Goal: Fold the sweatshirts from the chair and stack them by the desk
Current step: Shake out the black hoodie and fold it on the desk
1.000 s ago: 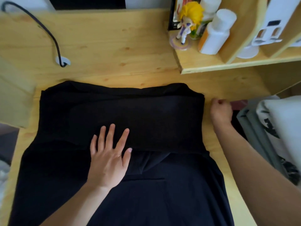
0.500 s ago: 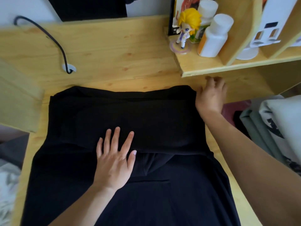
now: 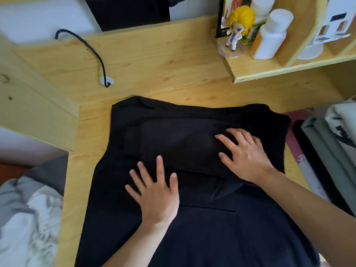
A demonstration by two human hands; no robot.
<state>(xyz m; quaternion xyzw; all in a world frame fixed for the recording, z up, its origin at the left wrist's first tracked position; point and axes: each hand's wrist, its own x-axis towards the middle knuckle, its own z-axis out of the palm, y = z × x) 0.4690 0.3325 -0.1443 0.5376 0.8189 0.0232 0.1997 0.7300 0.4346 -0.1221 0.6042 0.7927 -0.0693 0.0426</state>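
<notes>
Sweatshirt (image 3: 192, 218) half-folded on desk (image 3: 154, 60), top turned down.
Left hand (image 3: 158, 197), right hand (image 3: 246, 157) flat, fingers spread, smoothing; final folds, stacking ahead.

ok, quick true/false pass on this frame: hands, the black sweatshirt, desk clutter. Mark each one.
1. Both hands lie flat on the black sweatshirt. True: left hand and right hand have straight, spread fingers.
2. The right hand grips the shelf edge. False: it rests on the folded-over upper part of the sweatshirt.
3. A blond figurine stands on the wooden shelf. True.
4. The black cable lies across the sweatshirt. False: it runs into a desk grommet, apart from the sweatshirt.
</notes>
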